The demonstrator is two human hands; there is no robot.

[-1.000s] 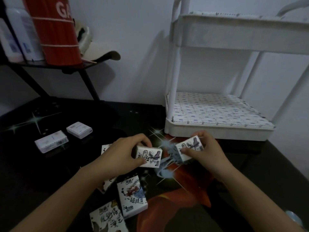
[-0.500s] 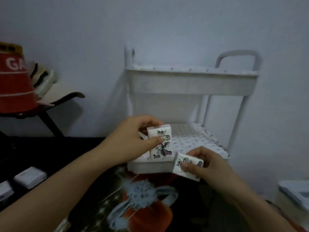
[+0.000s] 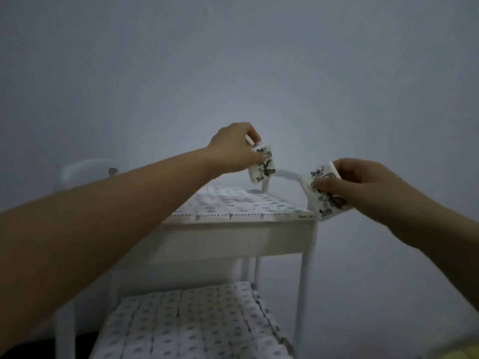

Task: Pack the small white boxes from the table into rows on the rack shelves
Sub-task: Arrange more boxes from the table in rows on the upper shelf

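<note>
My left hand [image 3: 233, 149] grips a small white box with black drawings [image 3: 263, 165], held above the far part of the white rack's top shelf [image 3: 233, 237]. My right hand [image 3: 363, 185] pinches a second small white box [image 3: 322, 195] just off the shelf's right front corner. Rows of white boxes [image 3: 233, 206] cover the top shelf. The lower shelf [image 3: 186, 325] is likewise packed with several rows. The table is out of view.
A plain pale wall fills the background. The rack's curved handles [image 3: 285, 174] rise at its far right and at its left end [image 3: 85, 167]. Its thin white legs [image 3: 302, 294] stand at the right. A yellowish patch [image 3: 461, 353] shows at the bottom right.
Both hands have lifted from the table up to the top shelf, each still carrying its box. The view has tilted upward, so the table and the red container are gone.
</note>
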